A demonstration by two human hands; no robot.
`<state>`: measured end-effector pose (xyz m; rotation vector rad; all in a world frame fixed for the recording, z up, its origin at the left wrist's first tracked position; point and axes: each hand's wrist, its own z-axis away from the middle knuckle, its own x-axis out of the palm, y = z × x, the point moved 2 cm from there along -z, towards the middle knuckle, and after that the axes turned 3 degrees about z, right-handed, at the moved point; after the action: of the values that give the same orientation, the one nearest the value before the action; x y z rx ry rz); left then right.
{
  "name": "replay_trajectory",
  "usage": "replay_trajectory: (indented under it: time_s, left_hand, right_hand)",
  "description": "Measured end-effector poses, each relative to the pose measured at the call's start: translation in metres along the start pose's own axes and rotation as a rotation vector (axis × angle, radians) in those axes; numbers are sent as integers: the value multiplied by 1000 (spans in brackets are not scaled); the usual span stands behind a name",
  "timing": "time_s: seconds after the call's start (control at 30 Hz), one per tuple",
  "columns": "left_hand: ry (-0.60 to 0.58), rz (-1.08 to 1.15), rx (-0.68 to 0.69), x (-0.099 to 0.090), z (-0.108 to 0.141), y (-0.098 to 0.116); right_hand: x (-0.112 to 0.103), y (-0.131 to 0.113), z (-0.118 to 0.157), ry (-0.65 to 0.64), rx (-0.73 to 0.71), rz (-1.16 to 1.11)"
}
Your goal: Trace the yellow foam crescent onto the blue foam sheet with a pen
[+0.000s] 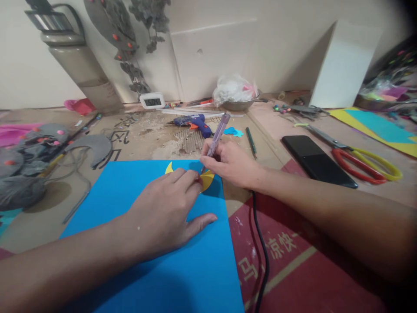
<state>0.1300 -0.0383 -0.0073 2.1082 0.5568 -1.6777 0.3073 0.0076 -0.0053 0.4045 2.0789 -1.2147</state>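
Note:
A large blue sheet of paper [208, 261] lies flat in front of me. Near its far edge rests a yellow paper cutout [206, 181], partly covered by my fingers; a pointed yellow tip also shows left of them. My left hand [166, 204] lies flat over the cutout, fingers pressing it against the sheet and thumb stretched out to the right. In my right hand [233, 161] is a pen [219, 134] with a clear purplish barrel, gripped in a writing hold. Its point is down at the cutout's edge, close to my left fingertips.
Behind the sheet lie a blue glue gun [195, 122], a dark green pencil [251, 142] and small blue cutouts [233, 131]. To the right are a black phone [314, 157] and scissors [358, 164]. Grey felt pieces [93, 148] sit left. A black cable [259, 243] runs beside the sheet.

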Motion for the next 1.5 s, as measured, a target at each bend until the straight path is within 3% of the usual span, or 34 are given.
replay_trajectory:
  time_s: [0.37,0.83,1.5]
  left_hand:
    - [50,1,5,0,0,2]
    - [-34,-19,42,1,-4,1]
    - [-60,-43,42,0,-5,4]
  right_hand:
    - [-3,4,0,34,3,44]
    - [-5,7,1,36,24,59]
    - [-9,10,2,47,39,71]
